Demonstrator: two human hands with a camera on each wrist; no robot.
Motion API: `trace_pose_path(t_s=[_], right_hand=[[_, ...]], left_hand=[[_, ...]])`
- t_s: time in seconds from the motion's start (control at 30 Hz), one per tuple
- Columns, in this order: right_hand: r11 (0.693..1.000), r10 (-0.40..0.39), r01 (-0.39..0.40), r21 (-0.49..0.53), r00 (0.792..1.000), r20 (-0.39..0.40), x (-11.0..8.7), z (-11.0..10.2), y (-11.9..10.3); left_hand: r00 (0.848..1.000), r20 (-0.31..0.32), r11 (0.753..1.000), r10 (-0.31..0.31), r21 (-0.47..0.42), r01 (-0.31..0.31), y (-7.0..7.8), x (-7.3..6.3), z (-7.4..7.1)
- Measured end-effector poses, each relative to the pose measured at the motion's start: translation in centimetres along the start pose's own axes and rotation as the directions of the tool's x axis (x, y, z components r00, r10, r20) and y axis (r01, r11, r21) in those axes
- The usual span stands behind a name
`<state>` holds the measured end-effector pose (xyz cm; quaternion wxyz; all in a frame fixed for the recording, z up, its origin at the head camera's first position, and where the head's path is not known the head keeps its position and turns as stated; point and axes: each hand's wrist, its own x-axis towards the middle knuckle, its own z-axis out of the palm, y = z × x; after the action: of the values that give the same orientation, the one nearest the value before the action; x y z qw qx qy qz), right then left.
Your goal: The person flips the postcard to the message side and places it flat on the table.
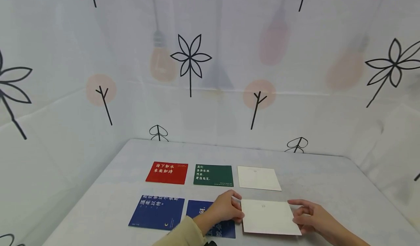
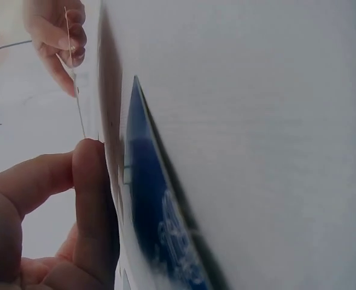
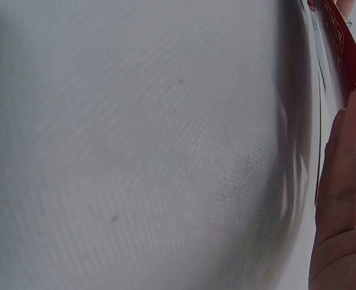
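Observation:
A white-faced card (image 1: 269, 217) is held by both hands at the front right of the table. My left hand (image 1: 225, 207) pinches its left edge between thumb and fingertips, reaching over a dark blue card (image 1: 224, 229). At the opposite edge, my right hand (image 1: 310, 217) grips it between thumb and fingers. The underside of the held card (image 3: 347, 48) shows red with white print in the right wrist view. Seen nearly edge-on in the left wrist view, the card (image 2: 76, 99) is a thin line raised off the tabletop.
Behind the hands lie a red card (image 1: 167, 173), a green card (image 1: 214, 175) and another white-faced card (image 1: 259, 178) in a row. A second blue card (image 1: 157, 212) lies at front left. A white patterned cloth (image 1: 210, 114) hangs behind the table (image 1: 315, 176).

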<state>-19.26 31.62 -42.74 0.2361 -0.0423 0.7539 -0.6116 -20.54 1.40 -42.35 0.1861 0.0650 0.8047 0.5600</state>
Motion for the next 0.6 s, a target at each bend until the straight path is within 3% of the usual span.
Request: trace_pose_path(t_s=[0.27, 0.6], right_hand=[[0.997, 0.044, -0.046, -0.056, 0.998, -0.038, 0.11, 0.21, 0.42], [0.991, 0.012, -0.013, -0.130, 1.000, -0.012, 0.10, 0.26, 0.77]], left_hand=[[1.000, 0.006, 1.000, -0.012, 0.000, 0.012, 0.30, -0.32, 0.35], [1.000, 0.013, 0.998, -0.024, 0.052, 0.023, 0.51, -0.34, 0.60]])
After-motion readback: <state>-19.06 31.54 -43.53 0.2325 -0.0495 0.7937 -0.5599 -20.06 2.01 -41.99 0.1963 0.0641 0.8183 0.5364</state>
